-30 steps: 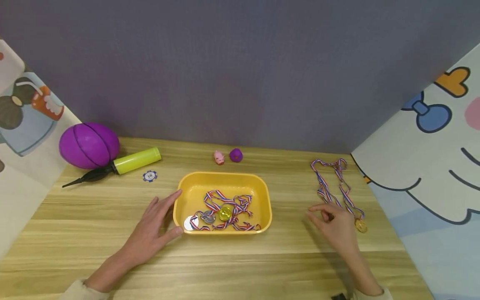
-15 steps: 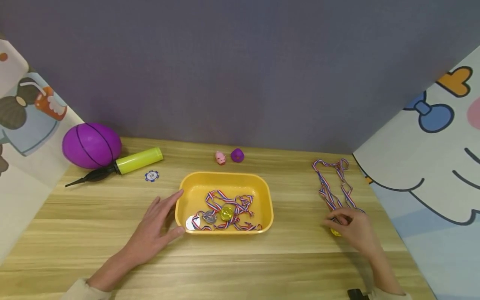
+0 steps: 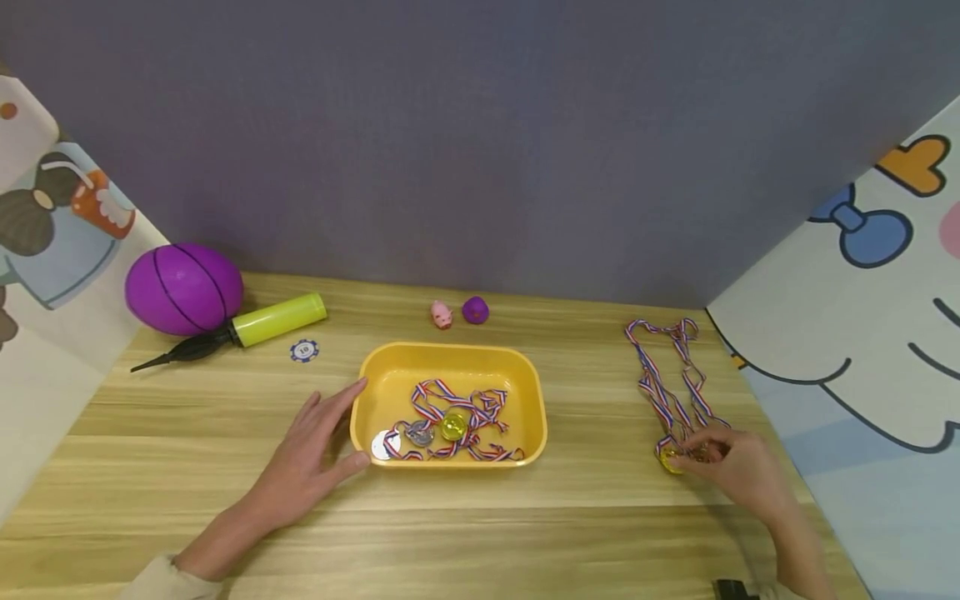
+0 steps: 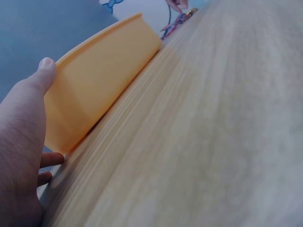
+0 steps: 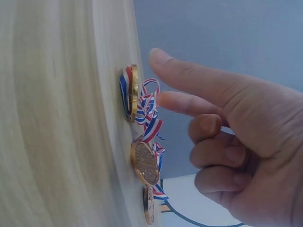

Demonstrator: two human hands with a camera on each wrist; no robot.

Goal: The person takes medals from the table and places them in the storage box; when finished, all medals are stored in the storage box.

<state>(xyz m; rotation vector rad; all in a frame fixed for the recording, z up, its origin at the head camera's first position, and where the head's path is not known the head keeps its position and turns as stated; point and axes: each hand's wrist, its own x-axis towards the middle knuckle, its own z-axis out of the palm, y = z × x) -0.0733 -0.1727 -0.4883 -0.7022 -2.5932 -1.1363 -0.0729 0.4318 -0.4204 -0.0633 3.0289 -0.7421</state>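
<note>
Wooden table (image 3: 480, 533), yellow tray (image 3: 525, 367) in the middle with a few medals already tangled inside (image 3: 450, 427). More medals (image 3: 670, 460) left out on the right, ribbons (image 3: 663, 375) trailing toward the far edge. So partly done, probably. Left hand (image 3: 303, 462) flat and spread, resting against the tray's left wall. Right hand (image 3: 738, 471) low over the loose medals, forefinger out, other fingers curled, seemingly not pinching anything yet, though hard to tell.
</note>
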